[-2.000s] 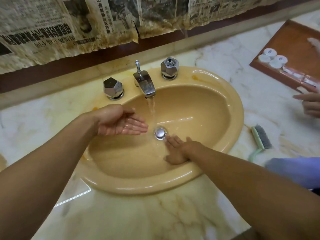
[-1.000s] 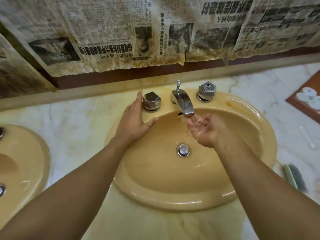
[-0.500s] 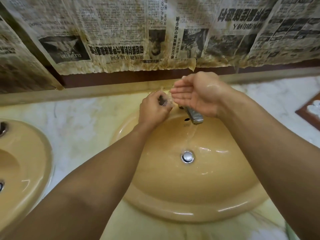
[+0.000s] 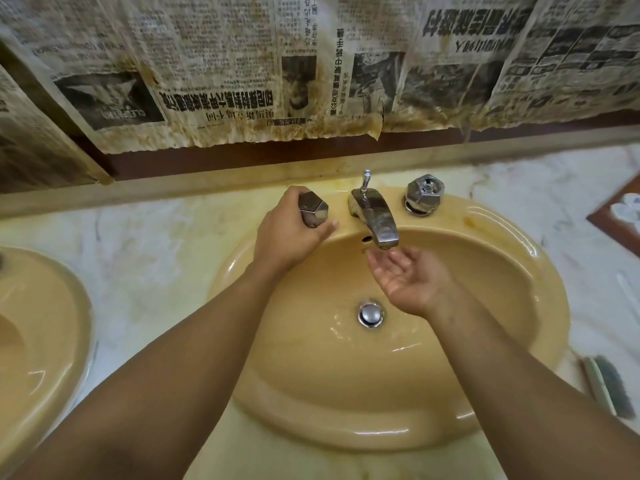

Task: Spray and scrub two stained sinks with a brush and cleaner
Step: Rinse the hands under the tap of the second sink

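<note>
We see the left hand (image 4: 289, 237) curled around the left tap knob (image 4: 313, 208), the thumb below it and the fingers behind. This grip is good for turning the knob, so we judge that the water is being set or closed. The right hand (image 4: 412, 278) is held wide, palm up and fingers relaxed, just under the mouth of the spout (image 4: 375, 223). It holds nothing, and we judge that it is placed there to catch or feel the water. Whether a stream in fact comes out we cannot tell, because the view is not sharp there, though the bottom of the sink (image 4: 512, 271) shines wet near the drain stopper (image 4: 371, 314). The right tap knob (image 4: 424, 194) is untouched.

The brush (image 4: 606, 386) lies on the marble bench (image 4: 156, 258) just beside the right rim of this sink, near enough for the right hand to pick it up. The cleaner is not in view. The second sink (image 4: 45, 323) is at the left edge, well apart from both hands. From this placing we judge that the moment belongs to rinsing and not to scrubbing. Stained newspaper (image 4: 225, 64) hangs on the wall behind the taps.
</note>
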`<state>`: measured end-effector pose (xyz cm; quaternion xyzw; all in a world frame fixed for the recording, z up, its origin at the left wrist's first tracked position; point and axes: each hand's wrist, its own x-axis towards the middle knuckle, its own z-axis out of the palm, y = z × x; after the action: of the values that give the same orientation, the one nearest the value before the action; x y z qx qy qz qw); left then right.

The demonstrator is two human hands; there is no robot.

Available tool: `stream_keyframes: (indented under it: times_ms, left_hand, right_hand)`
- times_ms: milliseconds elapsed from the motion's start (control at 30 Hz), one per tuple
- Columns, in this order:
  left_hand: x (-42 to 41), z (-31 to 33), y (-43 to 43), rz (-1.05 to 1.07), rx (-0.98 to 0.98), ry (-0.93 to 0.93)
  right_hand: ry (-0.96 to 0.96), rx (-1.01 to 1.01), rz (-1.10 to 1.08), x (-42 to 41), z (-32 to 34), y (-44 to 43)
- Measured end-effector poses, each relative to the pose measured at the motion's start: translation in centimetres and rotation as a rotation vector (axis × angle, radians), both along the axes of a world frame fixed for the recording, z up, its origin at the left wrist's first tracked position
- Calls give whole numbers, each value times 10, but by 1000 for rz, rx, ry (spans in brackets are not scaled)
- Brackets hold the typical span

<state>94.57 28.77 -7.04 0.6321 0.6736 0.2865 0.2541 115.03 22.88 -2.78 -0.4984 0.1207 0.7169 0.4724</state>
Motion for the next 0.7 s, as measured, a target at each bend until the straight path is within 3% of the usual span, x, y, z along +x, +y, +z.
stream_keyframes:
  times_ms: [233,367,467,567,700]
  left_hand:
    - [0,-3,16,9,23,42]
    - [0,-1,13,-7,23,28]
    - [1,-1,9,4,15,11]
    - [0,0,4,8,31,10]
    - [-2,-7,-2,-24,16,-32]
  right_hand:
    - [24,2,135,8,1,5]
    - [-295,16,241,29,35,-1]
    - [-404,195,262,20,75,12]
    - [-493,376,490,-20,108,32]
    - [-680,446,724,-68,120,43]
